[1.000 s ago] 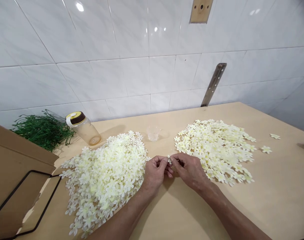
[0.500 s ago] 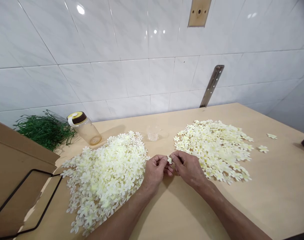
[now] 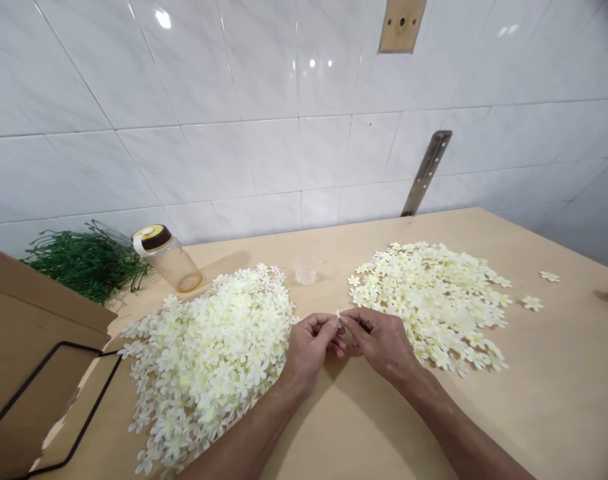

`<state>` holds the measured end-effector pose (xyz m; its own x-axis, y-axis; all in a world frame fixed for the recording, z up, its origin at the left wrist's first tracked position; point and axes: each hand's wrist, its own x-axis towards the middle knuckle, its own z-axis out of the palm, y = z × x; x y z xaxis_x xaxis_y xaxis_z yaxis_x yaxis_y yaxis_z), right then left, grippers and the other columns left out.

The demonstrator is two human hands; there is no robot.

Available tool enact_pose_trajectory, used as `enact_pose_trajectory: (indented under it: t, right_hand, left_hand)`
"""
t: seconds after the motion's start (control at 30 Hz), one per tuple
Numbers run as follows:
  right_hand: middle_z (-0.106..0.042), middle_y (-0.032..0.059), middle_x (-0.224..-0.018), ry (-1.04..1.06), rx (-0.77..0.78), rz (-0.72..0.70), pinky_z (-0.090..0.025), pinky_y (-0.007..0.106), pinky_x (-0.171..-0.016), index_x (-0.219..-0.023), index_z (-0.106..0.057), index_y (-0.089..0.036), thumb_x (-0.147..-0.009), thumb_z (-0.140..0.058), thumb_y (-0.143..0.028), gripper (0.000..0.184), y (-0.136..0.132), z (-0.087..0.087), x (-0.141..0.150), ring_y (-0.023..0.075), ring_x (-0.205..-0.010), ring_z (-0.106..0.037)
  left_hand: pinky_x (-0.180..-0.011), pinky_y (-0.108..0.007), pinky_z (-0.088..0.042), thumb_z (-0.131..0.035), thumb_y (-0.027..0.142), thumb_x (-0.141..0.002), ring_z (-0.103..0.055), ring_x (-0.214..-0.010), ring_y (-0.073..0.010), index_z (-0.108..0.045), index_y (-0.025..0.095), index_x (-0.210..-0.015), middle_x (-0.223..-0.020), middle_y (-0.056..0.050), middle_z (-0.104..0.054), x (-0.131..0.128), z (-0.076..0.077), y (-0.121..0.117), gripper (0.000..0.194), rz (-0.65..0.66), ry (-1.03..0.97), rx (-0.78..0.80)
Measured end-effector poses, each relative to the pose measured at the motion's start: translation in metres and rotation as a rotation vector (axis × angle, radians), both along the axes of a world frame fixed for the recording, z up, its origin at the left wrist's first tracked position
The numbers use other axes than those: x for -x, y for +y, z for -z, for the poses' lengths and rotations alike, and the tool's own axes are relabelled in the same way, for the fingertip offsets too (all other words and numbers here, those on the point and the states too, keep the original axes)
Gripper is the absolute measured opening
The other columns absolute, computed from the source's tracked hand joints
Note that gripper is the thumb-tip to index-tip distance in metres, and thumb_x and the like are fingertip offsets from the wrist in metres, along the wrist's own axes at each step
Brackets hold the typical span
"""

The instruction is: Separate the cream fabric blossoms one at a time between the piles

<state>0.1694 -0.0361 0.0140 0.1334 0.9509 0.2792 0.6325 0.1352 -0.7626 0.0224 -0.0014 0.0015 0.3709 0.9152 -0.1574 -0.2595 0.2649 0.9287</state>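
Note:
Between the fingertips of both hands is a small pale artificial flower, mostly covered by the fingers. My left hand pinches it from the left, thumb against forefinger. From the other side my right hand closes thumb and forefinger on it. A tall heap of cream-white artificial flowers lies beside my left hand and forearm. Another, flatter heap of pale yellow flowers spreads just beyond my right hand. Behind the hands stands a small clear plastic cup; its contents are hard to make out.
A tilted-looking bottle with a yellow and brown lid stands back left, by green artificial foliage. A cardboard box and a black wire frame edge the left side. Two loose flowers lie right. The tiled wall closes the back.
My fingertips have come closer together around the flower, so less of it shows. The camera view has shifted slightly; the heaps and cup stay in place.

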Motion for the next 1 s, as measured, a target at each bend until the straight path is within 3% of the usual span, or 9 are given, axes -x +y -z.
enact_pose_trajectory:
  t: [0.4, 0.63, 0.83, 0.9, 1.0]
  right_hand:
    - [-0.07, 0.001, -0.069, -0.067, 0.034, 0.021, -0.043, 0.022, -0.052, -0.085, -0.07, -0.021, -0.092, -0.047, -0.036, 0.028, 0.0015, 0.0034, 0.0031, 0.0136, -0.056, -0.06]
    - [-0.058, -0.0017, -0.051, 0.034, 0.105, 0.012, -0.041, 0.022, -0.046, -0.072, -0.062, -0.022, -0.094, -0.044, -0.039, 0.034, 0.0015, 0.0022, 0.0061, 0.013, -0.046, -0.054]
    - [-0.064, -0.0015, -0.057, 0.226, 0.126, 0.006, -0.051, 0.025, -0.052, -0.092, -0.065, -0.02, -0.092, -0.051, -0.043, 0.027, -0.0003, 0.0061, 0.0075, 0.0141, -0.047, -0.061]
    - [-0.069, 0.0009, -0.065, 0.222, 0.115, 0.012, -0.053, 0.026, -0.052, -0.1, -0.065, -0.019, -0.089, -0.055, -0.042, 0.027, -0.0009, 0.0069, 0.0077, 0.0146, -0.049, -0.063]
    - [-0.072, 0.0025, -0.072, 0.127, 0.078, 0.014, -0.053, 0.026, -0.056, -0.098, -0.069, -0.02, -0.089, -0.056, -0.041, 0.026, -0.0012, 0.0074, 0.0065, 0.0154, -0.055, -0.065]
  left_hand:
    - [-0.049, -0.022, -0.047, -0.071, 0.043, -0.077, -0.057, -0.044, -0.0102, -0.066, 0.011, -0.079, -0.059, -0.005, -0.067, -0.0017, 0.0038, 0.0007, 0.032, -0.036, 0.065, -0.002]
    - [-0.048, -0.021, -0.046, -0.068, 0.041, -0.08, -0.056, -0.043, -0.01, -0.064, 0.011, -0.077, -0.059, -0.005, -0.066, -0.0023, 0.0065, 0.0009, 0.031, -0.028, 0.049, -0.005]
    - [-0.048, -0.021, -0.047, -0.069, 0.042, -0.079, -0.056, -0.045, -0.0094, -0.064, 0.011, -0.079, -0.062, -0.005, -0.066, -0.0028, 0.0059, -0.0002, 0.032, -0.088, 0.018, -0.003]
    - [-0.048, -0.021, -0.047, -0.068, 0.042, -0.079, -0.057, -0.047, -0.0102, -0.063, 0.011, -0.078, -0.061, -0.004, -0.065, -0.0033, 0.0054, -0.0005, 0.031, -0.1, 0.003, -0.008]
    - [-0.047, -0.021, -0.047, -0.068, 0.041, -0.079, -0.057, -0.047, -0.0109, -0.063, 0.011, -0.079, -0.059, -0.003, -0.064, -0.004, 0.0051, -0.0015, 0.03, -0.098, -0.004, -0.012]
